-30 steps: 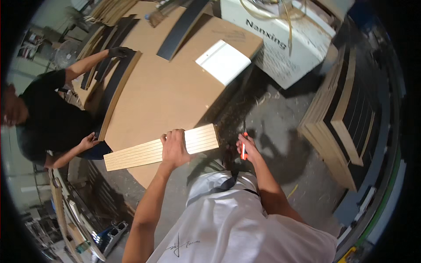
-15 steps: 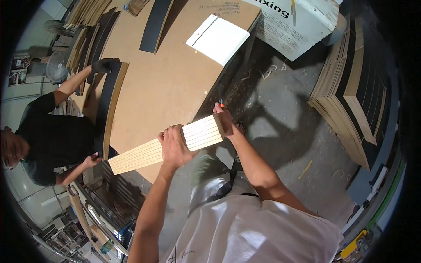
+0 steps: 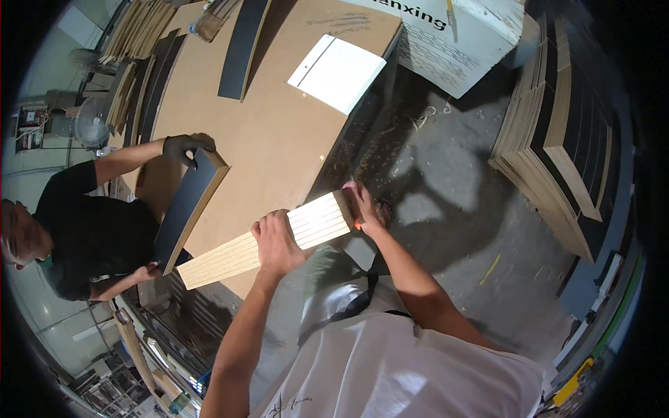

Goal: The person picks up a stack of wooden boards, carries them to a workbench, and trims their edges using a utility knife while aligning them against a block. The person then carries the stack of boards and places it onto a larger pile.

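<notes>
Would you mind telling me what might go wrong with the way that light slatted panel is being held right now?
The light slatted panel juts past the brown table toward a co-worker holding a dark board; swinging it could strike them. The left hand grips mid-length and the right hand one end, so the free end may sag. The right hand also seems to hold something small and orange, weakening its grip.

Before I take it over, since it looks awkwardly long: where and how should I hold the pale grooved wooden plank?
Probably as it is held now. The pale grooved wooden plank lies slanted and flat: the left hand wraps over it near the middle from the near edge, and the right hand steadies the right end. Two spread grips suit its length.
</notes>
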A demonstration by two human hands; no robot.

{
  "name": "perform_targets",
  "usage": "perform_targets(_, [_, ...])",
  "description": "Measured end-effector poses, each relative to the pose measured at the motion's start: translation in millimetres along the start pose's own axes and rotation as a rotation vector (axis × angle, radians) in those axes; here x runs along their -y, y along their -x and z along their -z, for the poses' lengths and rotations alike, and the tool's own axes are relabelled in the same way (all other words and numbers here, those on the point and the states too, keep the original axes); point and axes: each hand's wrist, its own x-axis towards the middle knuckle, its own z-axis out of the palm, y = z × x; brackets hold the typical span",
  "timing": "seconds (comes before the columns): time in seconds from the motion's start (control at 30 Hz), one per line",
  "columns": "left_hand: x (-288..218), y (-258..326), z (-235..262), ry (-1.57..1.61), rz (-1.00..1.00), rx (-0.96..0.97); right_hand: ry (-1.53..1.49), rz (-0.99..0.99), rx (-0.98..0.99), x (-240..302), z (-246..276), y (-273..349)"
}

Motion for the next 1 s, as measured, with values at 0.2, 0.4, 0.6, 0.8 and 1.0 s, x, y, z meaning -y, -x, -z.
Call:
perform_targets(0.2, [3,3,1,-0.009,-0.011,-0.022,0.253,-0.065,0.162,-44,55,72])
perform_targets(0.4, [-2,-2,-2,-0.026,-0.013,0.018,0.135,0.108,0.058,-64,61,119])
perform_targets(0.6, [0,-1,-4,-0.074,0.002,0.054,0.057,0.115,0.126,-76,65,112])
perform_targets(0.8, [0,-2,-5,-0.051,-0.019,0.037,0.033,0.069,0.165,-78,67,102])
perform_targets(1.0, [5,-3,-4,-0.031,-0.045,0.028,0.012,-0.025,0.209,-55,60,87])
